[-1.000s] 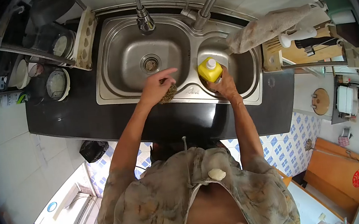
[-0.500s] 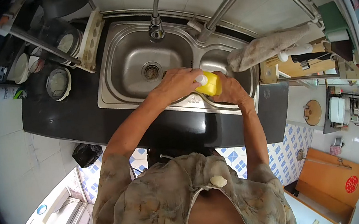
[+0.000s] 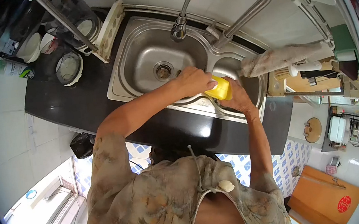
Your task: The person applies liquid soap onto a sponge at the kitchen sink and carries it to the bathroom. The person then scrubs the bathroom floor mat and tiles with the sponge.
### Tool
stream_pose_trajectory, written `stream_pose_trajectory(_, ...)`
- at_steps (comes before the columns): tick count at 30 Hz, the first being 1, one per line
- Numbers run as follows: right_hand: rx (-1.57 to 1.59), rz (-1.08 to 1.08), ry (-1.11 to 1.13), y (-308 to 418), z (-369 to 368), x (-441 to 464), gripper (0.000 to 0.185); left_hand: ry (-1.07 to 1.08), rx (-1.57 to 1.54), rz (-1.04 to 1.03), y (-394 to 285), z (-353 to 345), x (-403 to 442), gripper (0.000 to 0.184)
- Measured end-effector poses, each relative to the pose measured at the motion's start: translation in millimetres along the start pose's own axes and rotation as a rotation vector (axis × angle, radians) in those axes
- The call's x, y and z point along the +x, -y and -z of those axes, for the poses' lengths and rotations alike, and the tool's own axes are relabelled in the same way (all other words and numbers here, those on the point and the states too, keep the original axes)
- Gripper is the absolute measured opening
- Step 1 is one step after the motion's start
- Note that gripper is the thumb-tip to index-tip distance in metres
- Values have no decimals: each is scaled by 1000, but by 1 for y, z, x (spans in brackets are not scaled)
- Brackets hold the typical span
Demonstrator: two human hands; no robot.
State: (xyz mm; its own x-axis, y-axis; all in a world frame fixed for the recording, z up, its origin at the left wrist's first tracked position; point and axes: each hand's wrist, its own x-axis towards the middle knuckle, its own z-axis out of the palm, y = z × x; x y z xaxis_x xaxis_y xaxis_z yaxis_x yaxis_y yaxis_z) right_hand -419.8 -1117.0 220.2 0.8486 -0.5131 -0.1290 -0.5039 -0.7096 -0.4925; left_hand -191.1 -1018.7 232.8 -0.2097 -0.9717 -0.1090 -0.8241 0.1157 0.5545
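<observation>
A yellow bottle is tilted over the divider of the steel double sink, its cap end toward the left. My right hand is wrapped round the bottle's body from the right. At the cap end, my left hand is closed, its fingers round the white cap, which shows only in a sliver. A bit of something dark and rough peeks out beside my left hand, mostly hidden beneath it. Below my hands lies the sink's front rim.
The faucet arches over the large basin. A grey cloth hangs at the right, near a brush and a wooden rack. Bowls and glassware stand on the dark counter at the left.
My left hand has moved right from beside the scrubber at the front rim to the bottle's cap. The bottle went from upright to tilted left in my right hand. The view has shifted.
</observation>
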Motion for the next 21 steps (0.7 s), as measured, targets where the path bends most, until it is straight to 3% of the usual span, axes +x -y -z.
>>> stream_pose_trajectory(3, -4, -23, -8, 8, 3, -1, 81, -16, -81, 132, -4, -4, 1, 39)
stream_pose_trajectory(6, -10, -35, -13, 3, -1, -1, 79, -174, -142, 46, -10, -6, -10, 38)
stream_pose_trajectory(12, -67, 3, -13, 2, -4, 1, 80, -220, -84, -82, 0, -23, -6, 37)
stream_pose_trajectory(15, -88, 37, -27, -1, -6, 5, 80, -192, -66, 97, -3, -18, -6, 34)
stream_pose_trajectory(19, -74, -9, -47, 13, -1, 5, 73, -319, -227, 279, 1, -25, -3, 44)
stream_pose_trajectory(21, -87, -17, -34, 11, -4, 6, 78, -277, -250, 303, 3, -23, 0, 43)
